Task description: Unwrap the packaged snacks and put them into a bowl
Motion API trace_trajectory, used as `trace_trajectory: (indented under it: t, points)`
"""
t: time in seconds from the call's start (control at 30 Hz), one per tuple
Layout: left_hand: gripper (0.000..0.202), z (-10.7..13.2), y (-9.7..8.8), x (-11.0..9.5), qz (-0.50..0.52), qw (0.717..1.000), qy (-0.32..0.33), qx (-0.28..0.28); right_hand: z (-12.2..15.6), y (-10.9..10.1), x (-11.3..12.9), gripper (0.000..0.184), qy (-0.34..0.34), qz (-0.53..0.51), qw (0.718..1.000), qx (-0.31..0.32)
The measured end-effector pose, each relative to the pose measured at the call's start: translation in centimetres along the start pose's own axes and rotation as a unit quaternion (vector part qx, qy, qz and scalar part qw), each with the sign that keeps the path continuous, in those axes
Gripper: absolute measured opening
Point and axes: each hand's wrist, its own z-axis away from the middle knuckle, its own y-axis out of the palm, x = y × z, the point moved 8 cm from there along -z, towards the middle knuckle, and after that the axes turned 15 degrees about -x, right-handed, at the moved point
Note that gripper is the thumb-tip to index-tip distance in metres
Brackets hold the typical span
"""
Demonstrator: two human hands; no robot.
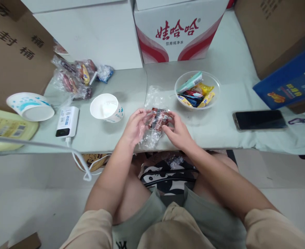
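Observation:
My left hand [135, 126] and my right hand [176, 130] both grip a clear plastic bag [152, 133] holding dark red wrapped snacks [159, 118], just above the table's front edge. The fingers of each hand are curled round the bag from its own side. A crumpled clear wrapper [155, 96] lies on the table just behind the bag. A clear plastic bowl [214, 84] with several coloured snack packets sits to the right of it. A white paper cup [107, 108] lies tipped on its side to the left of my hands.
A second paper cup [30, 106], a white power bank [67, 121] with a cable, and a bag of snacks [73, 79] are at the left. A black phone [260, 119] lies at the right. Cardboard boxes [179, 29] line the back. A patterned bag [168, 173] rests between my knees.

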Motion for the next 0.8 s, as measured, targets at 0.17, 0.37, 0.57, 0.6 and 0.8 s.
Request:
trace_trajectory:
  t: [0.17, 0.37, 0.57, 0.6, 0.8]
  points:
    - [0.019, 1.6, 0.7, -1.3, 0.068, 0.995, -0.037, 0.056, -0.2, 2.2, -0.8, 0.077, 0.177, -0.232, 0.956, -0.003]
    - [0.027, 1.6, -2.1, -3.3, 0.075, 0.994, 0.045, 0.058, 1.5, 4.5, 0.0, 0.066, 0.364, -0.445, 0.812, 0.104]
    - [0.04, 1.7, -6.0, -5.5, 0.067, 0.985, 0.151, -0.055, 2.1, 5.1, -1.4, 0.064, 0.381, -0.456, 0.797, 0.109]
    - [0.041, 2.0, -6.6, -5.9, 0.079, 0.98, 0.166, -0.072, 2.3, 5.4, -1.6, 0.064, 0.382, -0.457, 0.795, 0.116]
    - [0.026, 3.5, -8.8, -7.5, 0.217, 0.946, 0.172, -0.168, 3.6, 7.1, -1.3, 0.062, 0.394, -0.449, 0.78, 0.186]
